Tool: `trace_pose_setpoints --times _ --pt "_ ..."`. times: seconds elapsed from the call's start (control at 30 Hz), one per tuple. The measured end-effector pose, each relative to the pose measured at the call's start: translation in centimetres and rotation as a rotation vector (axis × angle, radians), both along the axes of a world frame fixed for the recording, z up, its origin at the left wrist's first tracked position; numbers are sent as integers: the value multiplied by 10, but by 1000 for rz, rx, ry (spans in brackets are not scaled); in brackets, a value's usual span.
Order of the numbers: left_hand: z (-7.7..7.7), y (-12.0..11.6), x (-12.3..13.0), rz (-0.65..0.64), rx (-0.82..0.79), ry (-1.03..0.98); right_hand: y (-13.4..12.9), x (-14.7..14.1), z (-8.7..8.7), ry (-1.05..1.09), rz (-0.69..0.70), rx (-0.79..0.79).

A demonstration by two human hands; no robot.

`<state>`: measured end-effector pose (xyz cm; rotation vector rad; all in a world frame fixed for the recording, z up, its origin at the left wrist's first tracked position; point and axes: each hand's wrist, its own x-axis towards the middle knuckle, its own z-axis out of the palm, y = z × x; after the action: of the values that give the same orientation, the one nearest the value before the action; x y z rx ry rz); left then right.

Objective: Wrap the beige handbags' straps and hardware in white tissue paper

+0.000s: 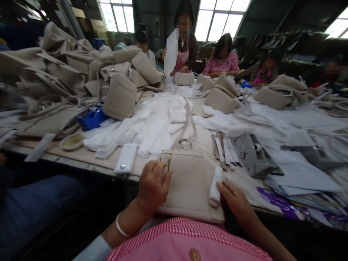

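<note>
Worktop (104, 165) front edge: a beige bag (189, 185) between the left hand (153, 186) and the right hand (235, 200)

Toward the left end of the worktop rises a big heap of bags (67, 72), and loose white sheets (157, 121) cover much of the middle. The beige bag lies face up at the front edge, its lower part reaching out past that edge to the apron (190, 241). It looks light and soft, with a smooth face that may slide a little and flat panels that would probably fold if pushed from one side; the stitched side edges seem the best places to take hold. Its strap (187, 117) runs away from the edge over the worktop and looks limp, a poor grip for steadying the body.

The left hand is at the bag's upper left side, fingers bent and the thumb close to them; whether they pinch anything cannot be told. The right hand is at the opposite side, its fingers slightly curled, their tips against a white roll (216, 185) along the bag's right edge; how firmly they hold it is unclear. The roll looks soft and easily dented. Smallest is the metal zip pull (170, 156), just above the left fingers.
</note>
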<state>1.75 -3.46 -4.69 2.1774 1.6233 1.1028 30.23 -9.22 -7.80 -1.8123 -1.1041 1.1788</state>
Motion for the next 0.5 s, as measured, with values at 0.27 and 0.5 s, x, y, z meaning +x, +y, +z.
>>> trace_pose_setpoints --times 0.27,0.5 --pt "-24 4 -27 109 -200 159 11 -18 13 75 126 5" --pt "2 15 5 -350 -536 -376 9 -9 13 304 3 50"
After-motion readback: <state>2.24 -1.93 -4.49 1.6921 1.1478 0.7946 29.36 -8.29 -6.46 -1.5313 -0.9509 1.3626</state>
